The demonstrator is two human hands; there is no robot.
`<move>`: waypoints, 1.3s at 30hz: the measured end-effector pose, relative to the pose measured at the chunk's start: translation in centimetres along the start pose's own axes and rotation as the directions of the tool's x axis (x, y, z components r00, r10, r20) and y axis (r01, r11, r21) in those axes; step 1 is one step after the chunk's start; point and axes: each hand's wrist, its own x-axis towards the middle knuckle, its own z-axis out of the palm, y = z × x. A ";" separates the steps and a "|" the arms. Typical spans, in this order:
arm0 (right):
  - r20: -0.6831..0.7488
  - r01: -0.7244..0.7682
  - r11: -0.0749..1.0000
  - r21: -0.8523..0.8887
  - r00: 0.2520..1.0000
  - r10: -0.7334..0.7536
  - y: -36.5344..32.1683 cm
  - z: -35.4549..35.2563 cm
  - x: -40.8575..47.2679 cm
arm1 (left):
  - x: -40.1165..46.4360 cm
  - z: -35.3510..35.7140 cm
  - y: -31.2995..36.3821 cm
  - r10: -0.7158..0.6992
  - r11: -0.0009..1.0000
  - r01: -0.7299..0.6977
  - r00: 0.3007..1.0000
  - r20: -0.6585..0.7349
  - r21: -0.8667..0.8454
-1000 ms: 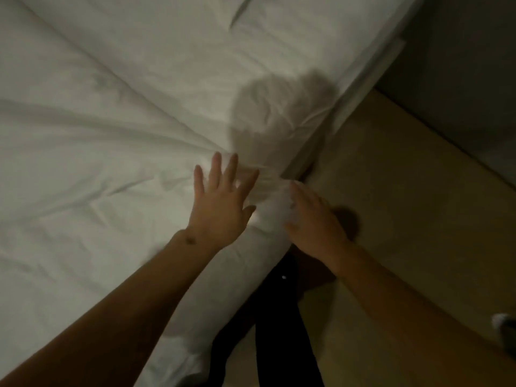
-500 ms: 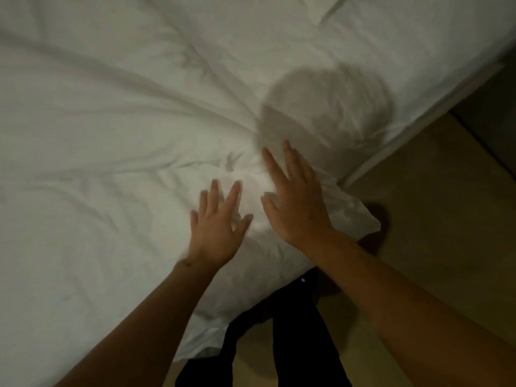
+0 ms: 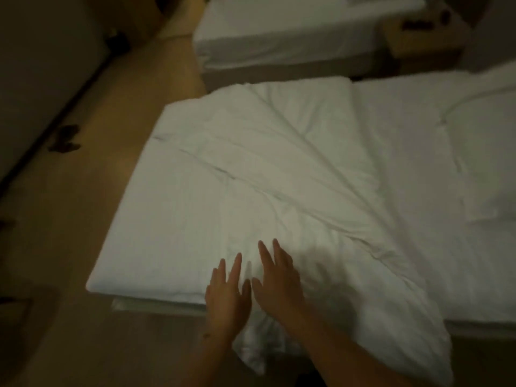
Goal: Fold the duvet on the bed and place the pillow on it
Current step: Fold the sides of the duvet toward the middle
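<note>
A white duvet [image 3: 273, 169] lies folded over the foot half of the bed [image 3: 418, 152], creased, with one corner hanging off the near edge toward the floor. My left hand [image 3: 227, 296] and my right hand [image 3: 276, 283] rest flat on the duvet at the near edge, side by side, fingers spread, holding nothing. White bedding continues to the right; I cannot tell a pillow apart there.
A second bed [image 3: 293, 32] with white sheets stands behind. A wooden nightstand [image 3: 421, 40] with dark items sits at the back right. Wooden floor [image 3: 83, 191] runs along the left, with a dark object [image 3: 65, 141] by the wall.
The view has swung up and left from the bed's corner to the whole bed. Both hands have come together, flat on the duvet near the edge.
</note>
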 end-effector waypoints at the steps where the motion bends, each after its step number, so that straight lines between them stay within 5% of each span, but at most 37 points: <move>1: 0.019 0.051 0.998 -0.039 0.999 -0.050 -3.1 1.3 -0.1 | -0.5 -2.1 -2.9 -0.026 1.000 0.026 0.999 -0.038 -0.009; 8: 0.135 0.366 0.901 -0.231 0.930 -0.343 -24.7 11.9 -0.5 | -4.2 -18.7 -24.6 -0.188 0.979 0.202 0.927 -0.323 0.009; 16: 0.295 0.610 0.726 -0.317 0.791 -0.536 -42.4 22.2 -1.5 | -12.0 -29.8 -43.3 -0.489 0.866 0.491 0.793 -0.363 -0.093; 25: 0.376 0.701 0.611 -0.367 0.713 -0.592 -53.5 29.7 2.3 | -9.7 -35.4 -53.6 -0.581 0.802 0.577 0.695 -0.424 -0.153; 39: 0.407 0.696 0.661 -0.280 0.710 -0.575 -74.7 39.8 22.6 | 9.1 -50.1 -69.0 -0.594 0.800 0.578 0.721 -0.357 -0.162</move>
